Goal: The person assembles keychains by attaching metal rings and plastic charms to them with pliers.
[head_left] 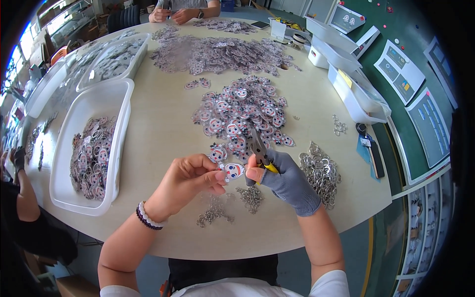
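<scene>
Between the thumb and fingers of my left hand [185,179], I pinch a small flat charm [233,172] printed with a cartoon face. My right hand [293,183], in a grey fingerless glove, is wrapped round pliers [259,147] with yellow and black handles, jaws pointing away from me. Its thumb is close to the charm's right edge; whether they touch I cannot tell. Just beyond both hands lies a heap of similar charms [247,111]. Under and below the hands are two little piles of small metal fittings [215,212]. To the right rests a pile of metal key rings [319,173].
A white bin [123,106] at left holds charms with rings. Behind it is another filled bin [143,47]. A larger charm heap [217,52] spreads across the far table, where another person's hands [183,16] are. White trays [346,94] stand along the right edge.
</scene>
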A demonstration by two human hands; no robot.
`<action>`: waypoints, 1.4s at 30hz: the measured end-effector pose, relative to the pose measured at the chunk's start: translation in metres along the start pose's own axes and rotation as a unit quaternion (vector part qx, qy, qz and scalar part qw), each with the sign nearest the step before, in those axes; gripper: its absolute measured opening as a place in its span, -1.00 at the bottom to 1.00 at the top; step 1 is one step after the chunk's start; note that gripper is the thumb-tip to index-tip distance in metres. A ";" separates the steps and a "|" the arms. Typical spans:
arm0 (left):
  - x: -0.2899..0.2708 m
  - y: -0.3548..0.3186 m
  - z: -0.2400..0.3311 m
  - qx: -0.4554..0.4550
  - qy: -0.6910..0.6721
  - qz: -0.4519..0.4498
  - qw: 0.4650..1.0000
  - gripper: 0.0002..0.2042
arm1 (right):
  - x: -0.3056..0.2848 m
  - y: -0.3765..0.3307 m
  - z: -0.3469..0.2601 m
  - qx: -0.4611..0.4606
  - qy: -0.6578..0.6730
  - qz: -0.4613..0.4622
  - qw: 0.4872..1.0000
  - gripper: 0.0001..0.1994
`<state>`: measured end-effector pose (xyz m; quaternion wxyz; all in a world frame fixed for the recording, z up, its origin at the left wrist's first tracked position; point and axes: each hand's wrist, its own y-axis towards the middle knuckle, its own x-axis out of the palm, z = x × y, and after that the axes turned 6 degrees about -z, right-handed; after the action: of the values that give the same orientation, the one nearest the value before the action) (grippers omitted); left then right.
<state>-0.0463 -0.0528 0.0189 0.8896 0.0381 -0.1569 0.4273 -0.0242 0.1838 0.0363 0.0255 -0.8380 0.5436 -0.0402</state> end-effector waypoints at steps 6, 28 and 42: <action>0.000 -0.001 -0.001 0.001 -0.015 -0.022 1.000 -0.91 | -0.001 -0.002 0.002 0.001 -0.009 0.010 1.000 -0.85; 0.041 0.006 0.008 0.359 0.521 -0.071 0.771 -0.79 | 0.029 -0.046 0.003 -0.035 0.050 0.017 0.998 -0.91; 0.043 -0.004 -0.014 0.121 0.333 0.058 0.933 -0.90 | -0.065 -0.052 0.003 0.067 -0.706 0.297 0.639 -0.71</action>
<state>-0.0147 -0.0205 0.0188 0.8534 -0.0079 0.1991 0.4817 -0.0032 0.2644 0.0353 0.4687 -0.4007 0.5757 0.5370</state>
